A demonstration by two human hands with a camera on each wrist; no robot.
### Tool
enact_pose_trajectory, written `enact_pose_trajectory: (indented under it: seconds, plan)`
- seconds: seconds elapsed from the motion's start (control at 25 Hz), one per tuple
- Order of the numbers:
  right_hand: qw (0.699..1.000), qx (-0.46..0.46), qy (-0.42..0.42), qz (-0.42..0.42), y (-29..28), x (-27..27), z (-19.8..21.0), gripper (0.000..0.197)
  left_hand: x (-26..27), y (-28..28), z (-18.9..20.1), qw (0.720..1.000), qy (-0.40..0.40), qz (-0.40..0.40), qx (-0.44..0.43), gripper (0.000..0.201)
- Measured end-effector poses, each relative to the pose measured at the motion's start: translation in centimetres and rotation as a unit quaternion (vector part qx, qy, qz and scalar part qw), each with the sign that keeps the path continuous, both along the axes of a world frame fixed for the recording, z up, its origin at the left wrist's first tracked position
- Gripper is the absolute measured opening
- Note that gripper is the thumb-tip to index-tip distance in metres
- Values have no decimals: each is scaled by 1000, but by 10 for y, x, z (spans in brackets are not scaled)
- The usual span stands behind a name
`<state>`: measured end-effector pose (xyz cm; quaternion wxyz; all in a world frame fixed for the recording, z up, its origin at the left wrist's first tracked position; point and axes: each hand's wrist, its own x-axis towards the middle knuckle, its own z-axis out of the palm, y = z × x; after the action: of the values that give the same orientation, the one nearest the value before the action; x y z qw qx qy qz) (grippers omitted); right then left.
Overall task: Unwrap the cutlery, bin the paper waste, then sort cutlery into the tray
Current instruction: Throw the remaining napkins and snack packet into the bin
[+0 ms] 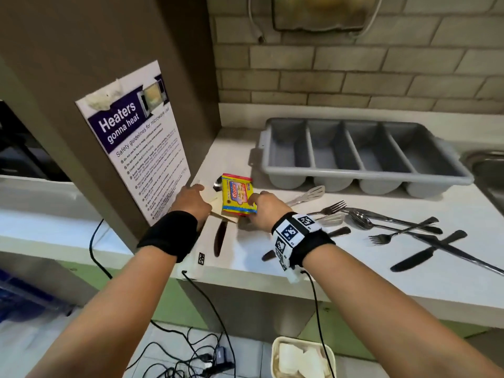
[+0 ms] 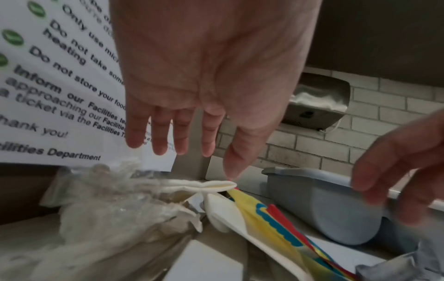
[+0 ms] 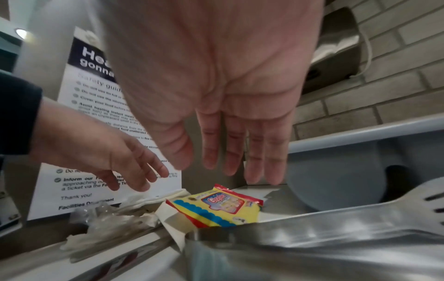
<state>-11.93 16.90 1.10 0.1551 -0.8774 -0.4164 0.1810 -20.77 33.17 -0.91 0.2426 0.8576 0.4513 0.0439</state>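
A yellow snack packet [image 1: 238, 196] lies on white paper napkins [image 1: 216, 207] at the counter's left end. A spoon bowl [image 1: 218, 184] and a dark knife handle [image 1: 220, 238] stick out from under the pile. My left hand [image 1: 194, 191] hovers over the napkin's left side with straight fingers [image 2: 158, 140], its thumb just above a folded napkin edge [image 2: 206, 185]. My right hand [image 1: 256, 204] is held flat and open above the packet [image 3: 216, 207], gripping nothing. Crumpled clear wrap [image 2: 108, 199] lies beside the napkins. The grey four-slot tray [image 1: 362, 170] stands behind with no cutlery showing in it.
Loose forks [image 1: 331, 208], spoons [image 1: 360, 218], black-handled knives [image 1: 425, 252] and steel tongs [image 1: 309, 195] lie on the white counter right of my hands. A poster [image 1: 131, 137] hangs on the brown wall at left. A bin [image 1: 302, 358] with paper stands on the floor below. A sink edge [image 1: 488, 165] shows far right.
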Motion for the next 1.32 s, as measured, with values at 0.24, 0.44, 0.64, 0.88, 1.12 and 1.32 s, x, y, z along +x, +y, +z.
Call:
enact_pose_trajectory:
  seconds: [0.24, 0.44, 0.64, 0.88, 1.12, 1.32]
  plan:
    - [998, -64, -13, -9, 57, 0, -23, 58, 11, 24, -11, 996, 84, -40, -13, 76]
    - [996, -85, 9, 4, 71, 3, -36, 67, 17, 30, -17, 994, 100, -43, -19, 69]
    - [999, -48, 24, 4, 73, 9, -35, 55, 20, 30, -21, 990, 129, -46, 19, 53]
    - [997, 18, 55, -40, 80, 10, -27, 53, 26, 26, -20, 980, 168, -81, 73, 77]
    - [997, 38, 38, -53, 72, 12, -22, 66, 31, 34, -7, 962, 202, -149, 111, 64]
    - [985, 164, 29, -47, 53, 8, -8, 71, 33, 33, 17, 992, 69, -60, 92, 44]
